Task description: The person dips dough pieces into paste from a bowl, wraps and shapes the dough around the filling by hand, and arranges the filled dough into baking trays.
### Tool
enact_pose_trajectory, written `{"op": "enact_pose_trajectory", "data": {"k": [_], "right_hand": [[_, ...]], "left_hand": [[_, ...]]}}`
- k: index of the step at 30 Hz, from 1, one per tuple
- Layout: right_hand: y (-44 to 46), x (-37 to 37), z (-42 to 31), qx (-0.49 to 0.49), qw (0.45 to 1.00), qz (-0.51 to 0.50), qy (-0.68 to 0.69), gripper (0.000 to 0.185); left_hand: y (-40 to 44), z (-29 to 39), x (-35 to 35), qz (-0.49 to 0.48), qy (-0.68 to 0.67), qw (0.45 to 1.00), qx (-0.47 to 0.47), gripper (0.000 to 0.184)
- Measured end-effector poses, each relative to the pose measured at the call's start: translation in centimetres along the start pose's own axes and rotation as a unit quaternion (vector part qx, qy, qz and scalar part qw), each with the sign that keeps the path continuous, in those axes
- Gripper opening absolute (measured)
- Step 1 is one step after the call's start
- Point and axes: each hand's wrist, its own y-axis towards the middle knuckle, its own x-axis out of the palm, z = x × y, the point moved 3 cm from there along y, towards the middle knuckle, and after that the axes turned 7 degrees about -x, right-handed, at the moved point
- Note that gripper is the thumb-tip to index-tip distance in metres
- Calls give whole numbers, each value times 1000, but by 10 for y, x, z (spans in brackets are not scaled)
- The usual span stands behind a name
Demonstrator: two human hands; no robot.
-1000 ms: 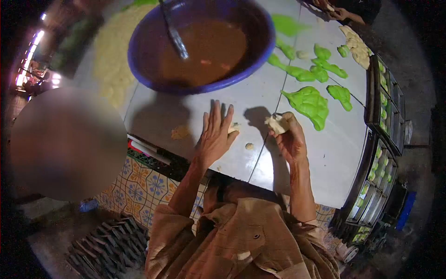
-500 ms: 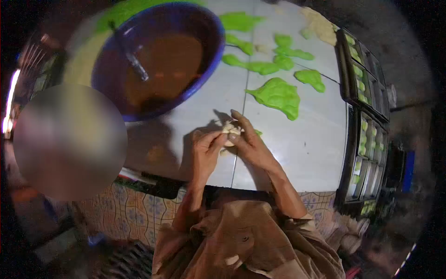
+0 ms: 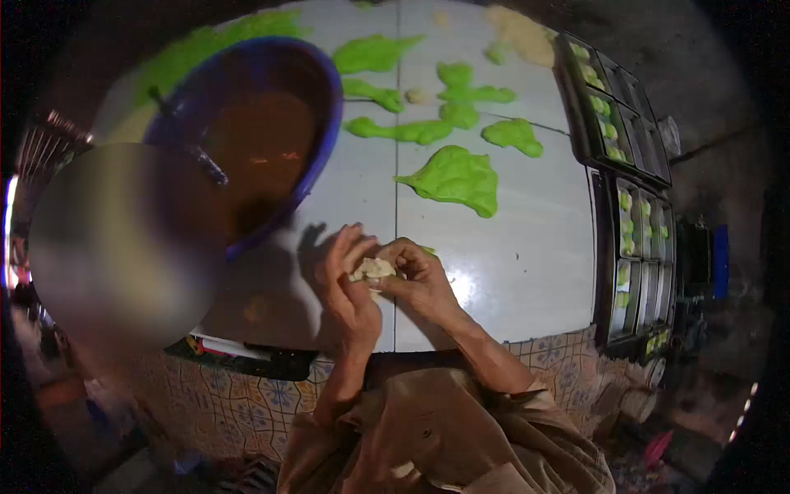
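A piece of pale dough [image 3: 375, 269] is between my two hands, just above the white tabletop. My right hand [image 3: 421, 280] pinches it from the right, with thumb below and fingers curled. Upright on its other side is my left hand [image 3: 347, 284], fingers stretched out and apart, the dough touching their inner side. Beyond the hands lies a large flat piece of bright green dough [image 3: 461, 179]. A small green bit [image 3: 428, 249] shows just behind my right hand.
At left stands a big blue basin [image 3: 331, 123] of brown liquid, a long-handled tool [image 3: 210, 165] in it. More green dough [image 3: 399, 132] is spread farther back. Dark trays [image 3: 605, 247] holding green-and-white pieces line the right edge. A blurred patch covers the left side.
The fingers of my left hand have straightened and spread, where before they pinched the dough. My right fingers have curled in around it. The view has shifted slightly.
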Motion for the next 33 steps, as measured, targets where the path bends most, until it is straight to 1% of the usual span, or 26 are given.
{"op": "enact_pose_trajectory", "data": {"k": [2, 3, 4, 5, 6, 7, 8, 10, 11, 12, 13, 14, 16, 18, 19, 20, 22, 23, 26, 27, 28, 29, 30, 32, 33], "right_hand": [[-11, 17, -18, -15, 996, 17, 85, 24], [-12, 24, -26, 24, 989, 22, 144, 23], [-11, 32, -33, 65, 977, 28, 200, 22], [-7, 41, -40, 71, 973, 26, 218, 22], [-1, 48, -43, 77, 968, 24, 236, 22], [8, 50, -38, 72, 979, -21, 187, 25], [15, 55, -39, 102, 982, -39, 151, 26], [39, 79, -52, 88, 985, -61, 138, 27], [51, 96, -69, 75, 988, -53, 123, 27], [77, 91, -62, 23, 996, -86, 26, 28], [102, 98, -67, -24, 989, -118, -88, 25], [123, 111, -75, -63, 964, -176, -190, 21], [159, 134, -63, -86, 895, -294, -325, 17], [184, 148, -34, -198, 803, -383, -411, 17], [192, 154, -23, -167, 710, -411, -548, 21], [195, 158, -18, -156, 675, -441, -571, 23], [194, 167, -13, -129, 600, -496, -614, 25], [191, 169, -13, -74, 568, -506, -645, 33], [205, 138, 26, -75, 561, -545, -619, 40], [207, 143, 21, 30, 500, -545, -672, 42], [213, 135, 31, -7, 541, -527, -656, 42], [222, 119, 53, -44, 579, -507, -638, 43], [221, 121, 51, -82, 615, -484, -617, 43], [228, 123, 56, -10, 530, -518, -672, 44], [223, 129, 45, -15, 523, -522, -674, 43]], "left_hand": [[-7, -10, -2, -47, 92, 985, 138, 67], [-13, -10, 4, 5, -29, 993, 116, 71], [-10, -11, 0, 5, -45, 990, 131, 77], [-12, -16, 1, 32, -83, 992, 88, 84], [-12, -15, -5, 41, -71, 993, 79, 89], [-13, -15, -12, 50, -60, 995, 70, 95], [-15, -24, -15, 56, -70, 995, 50, 92], [-27, -45, -31, 56, -91, 994, 1, 85], [-37, -49, -42, 50, -100, 993, -28, 82], [-37, -48, -54, 40, -102, 993, -41, 70], [-37, -47, -65, 31, -103, 993, -54, 59], [-37, -46, -77, 21, -104, 992, -67, 48], [-38, -34, -102, 49, -82, 990, -100, 39], [-43, -38, -126, 76, -54, 988, -121, 35], [-41, -37, -134, 88, -40, 987, -132, 33], [-43, -31, -139, 121, -39, 982, -136, 28], [-49, -36, -152, 130, -17, 979, -159, 26], [-52, -38, -156, 131, -11, 977, -167, 25], [-57, -41, -162, 137, 1, 974, -179, 22], [-57, -41, -163, 139, 1, 975, -175, 23], [-57, -42, -164, 142, 2, 975, -170, 25], [-59, -44, -164, 132, -6, 972, -193, 24], [-59, -43, -162, 127, -4, 972, -196, 24], [-59, -41, -159, 117, 0, 973, -201, 24], [-57, -37, -156, 113, 9, 973, -201, 24]]}}
